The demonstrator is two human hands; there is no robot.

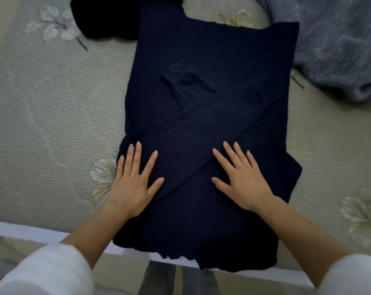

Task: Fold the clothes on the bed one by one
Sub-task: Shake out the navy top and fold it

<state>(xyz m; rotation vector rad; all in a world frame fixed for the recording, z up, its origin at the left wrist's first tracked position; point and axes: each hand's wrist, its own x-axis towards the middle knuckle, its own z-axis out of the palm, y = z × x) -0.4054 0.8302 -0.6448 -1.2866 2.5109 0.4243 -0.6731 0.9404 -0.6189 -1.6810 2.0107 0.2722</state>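
White sleeve (48, 271) | left grip (133, 184) wide, pressing flat on navy garment (212, 60) | right grip (244, 182) same

Likely a bedroom: floral bedspread (52, 103), grey blanket (339, 50).

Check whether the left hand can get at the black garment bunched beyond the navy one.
Probably yes: the left hand lies flat and empty on the navy garment, and nothing stands between it and the black garment, though it lies farther up the bed.
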